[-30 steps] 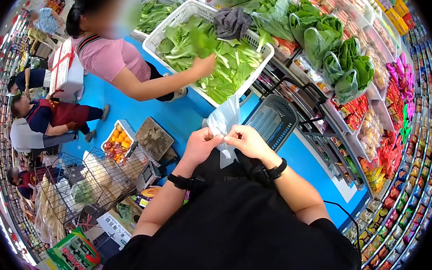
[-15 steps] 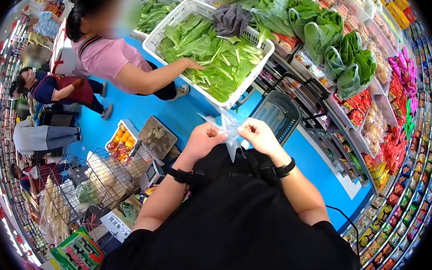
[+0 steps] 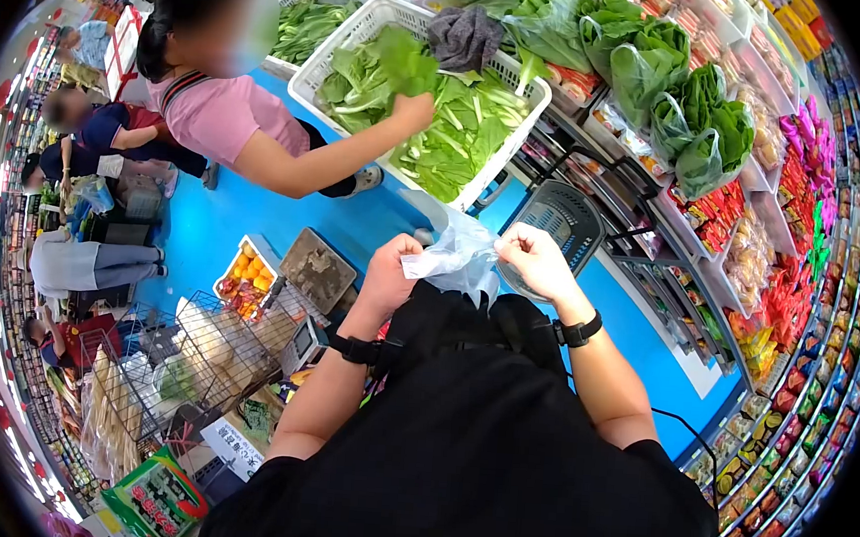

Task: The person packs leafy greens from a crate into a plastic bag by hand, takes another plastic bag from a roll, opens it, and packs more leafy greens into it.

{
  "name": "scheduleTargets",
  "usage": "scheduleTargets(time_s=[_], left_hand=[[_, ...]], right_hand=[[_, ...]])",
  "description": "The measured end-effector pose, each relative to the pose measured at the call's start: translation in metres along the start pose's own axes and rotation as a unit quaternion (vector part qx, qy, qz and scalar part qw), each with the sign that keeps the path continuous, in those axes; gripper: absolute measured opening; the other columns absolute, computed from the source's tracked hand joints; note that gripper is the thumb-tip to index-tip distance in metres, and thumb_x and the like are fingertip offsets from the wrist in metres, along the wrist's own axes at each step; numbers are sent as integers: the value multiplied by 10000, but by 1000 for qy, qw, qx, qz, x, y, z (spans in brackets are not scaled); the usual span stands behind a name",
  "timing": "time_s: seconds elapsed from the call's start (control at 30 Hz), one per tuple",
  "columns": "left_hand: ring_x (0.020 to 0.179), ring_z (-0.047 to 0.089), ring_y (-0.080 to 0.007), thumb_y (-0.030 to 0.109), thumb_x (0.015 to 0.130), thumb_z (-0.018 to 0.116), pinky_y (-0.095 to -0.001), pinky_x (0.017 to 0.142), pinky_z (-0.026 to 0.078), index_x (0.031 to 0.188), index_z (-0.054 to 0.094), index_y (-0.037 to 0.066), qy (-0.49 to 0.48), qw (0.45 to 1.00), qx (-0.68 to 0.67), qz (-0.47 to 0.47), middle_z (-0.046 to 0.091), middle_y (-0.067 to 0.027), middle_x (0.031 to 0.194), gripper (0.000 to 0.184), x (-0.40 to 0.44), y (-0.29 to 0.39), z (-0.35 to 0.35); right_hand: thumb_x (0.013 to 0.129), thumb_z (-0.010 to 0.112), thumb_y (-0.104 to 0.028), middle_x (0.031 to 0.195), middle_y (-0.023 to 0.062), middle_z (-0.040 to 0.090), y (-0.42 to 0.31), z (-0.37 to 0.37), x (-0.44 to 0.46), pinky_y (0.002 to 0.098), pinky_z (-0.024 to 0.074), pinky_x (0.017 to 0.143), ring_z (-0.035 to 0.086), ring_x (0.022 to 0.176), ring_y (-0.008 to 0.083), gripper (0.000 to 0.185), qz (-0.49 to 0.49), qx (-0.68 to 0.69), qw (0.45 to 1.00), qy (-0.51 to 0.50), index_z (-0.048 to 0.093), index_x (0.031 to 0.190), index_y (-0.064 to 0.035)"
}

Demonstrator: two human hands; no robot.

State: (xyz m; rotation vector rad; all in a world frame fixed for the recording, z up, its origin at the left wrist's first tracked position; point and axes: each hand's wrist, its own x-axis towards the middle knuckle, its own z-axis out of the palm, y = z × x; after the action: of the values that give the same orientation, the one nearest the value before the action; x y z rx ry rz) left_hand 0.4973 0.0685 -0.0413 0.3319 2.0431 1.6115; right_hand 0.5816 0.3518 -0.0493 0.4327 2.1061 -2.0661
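Note:
A thin, translucent plastic bag (image 3: pixel 463 249) is spread between my two hands, in front of my waist. My left hand (image 3: pixel 390 274) is closed on the bag's left side. On the other side, my right hand (image 3: pixel 534 260) pinches the bag's edge between thumb and fingers. Just beyond the bag stands a white plastic crate (image 3: pixel 460 199) full of leafy greens (image 3: pixel 454 140). Over this crate a person in a pink shirt (image 3: pixel 223 119) holds up a bunch of greens (image 3: pixel 406 62). A grey cloth (image 3: pixel 464 39) lies on the crate's far rim.
A dark shopping basket (image 3: pixel 553 222) is beyond my right hand. Shelves with bagged greens (image 3: pixel 648 79) and red packets (image 3: pixel 702 223) line the right. At left are a crate of oranges (image 3: pixel 248 268), a wire cart (image 3: pixel 195 352) and several other people.
My hands have moved apart, and the bunched bag is now spread wider between them. The person in pink has lifted a bunch of greens out of the crate's pile.

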Motion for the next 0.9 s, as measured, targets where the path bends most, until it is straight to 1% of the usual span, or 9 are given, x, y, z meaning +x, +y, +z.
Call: scheduleTargets(time_s=[0.1, 0.23, 0.3, 0.4, 0.63, 0.7, 0.8, 0.87, 0.9], left_hand=[[777, 561, -21, 14, 981, 783, -223, 696, 457, 939, 617, 71, 2, 995, -94, -38, 642, 60, 839, 181, 1, 1, 2], [779, 551, -16, 4, 987, 767, -219, 697, 451, 944, 609, 73, 1, 994, -94, -49, 633, 66, 836, 177, 1, 4, 3], [766, 549, -25, 35, 986, 784, -224, 689, 453, 932, 619, 69, 5, 999, -42, -8, 635, 60, 822, 177, 2, 0, 5], [781, 532, -21, 34, 976, 784, -220, 705, 448, 951, 635, 76, -8, 999, 34, 21, 614, 67, 835, 157, 3, -1, 7], [775, 561, -37, 69, 955, 812, -243, 700, 476, 913, 651, 66, -18, 1000, 6, -18, 642, 46, 814, 167, 4, 3, 13], [760, 590, -82, 93, 943, 829, -290, 693, 501, 888, 660, 47, 11, 998, 55, 38, 671, -14, 803, 184, 5, 0, 11], [845, 730, -256, 114, 911, 838, -374, 753, 557, 925, 694, 45, 32, 993, 100, 48, 728, -123, 901, 161, 3, 5, 2], [875, 737, -293, 107, 903, 821, -372, 770, 555, 973, 687, 52, 38, 992, 101, 67, 725, -154, 936, 161, 4, -10, -3], [857, 693, -213, 73, 911, 796, -350, 766, 542, 963, 667, 47, 40, 991, 113, 64, 706, -100, 901, 141, 6, -18, -1]], right_hand=[[1041, 742, -172, 821, -34, 666, 0, -12, 3, 248, 474, 728, 573, 777, 48, 187, 23, -18, 999, -15, 682, 911, -53], [1045, 740, -176, 814, -38, 659, 3, -15, 5, 248, 467, 712, 557, 760, 46, 195, 21, -29, 999, -7, 681, 908, -50], [1036, 764, -230, 743, -72, 578, 5, -11, 4, 257, 413, 620, 464, 687, 37, 249, 5, -31, 1000, -1, 685, 894, -41], [1034, 767, -232, 738, -78, 562, 6, -3, 3, 258, 408, 616, 456, 688, 37, 247, 14, -18, 1000, -10, 687, 901, -41], [1023, 777, -238, 721, -84, 516, 6, 11, -1, 275, 398, 603, 438, 681, 46, 248, 21, -35, 999, -32, 685, 895, -48], [1018, 780, -252, 716, -70, 516, 9, 9, 3, 288, 411, 606, 448, 678, 63, 256, -11, -75, 996, -43, 679, 889, -55], [1009, 789, -207, 736, -63, 533, 15, 4, 9, 289, 430, 627, 468, 709, 64, 235, -15, -96, 995, -31, 676, 867, -56], [1001, 789, -164, 729, -60, 545, 17, 2, 11, 264, 433, 643, 478, 696, 56, 221, -34, -74, 997, -11, 670, 868, -32], [1003, 783, -154, 727, -63, 552, 16, -1, 12, 260, 433, 647, 482, 694, 53, 216, -27, -74, 997, -13, 672, 868, -28]])
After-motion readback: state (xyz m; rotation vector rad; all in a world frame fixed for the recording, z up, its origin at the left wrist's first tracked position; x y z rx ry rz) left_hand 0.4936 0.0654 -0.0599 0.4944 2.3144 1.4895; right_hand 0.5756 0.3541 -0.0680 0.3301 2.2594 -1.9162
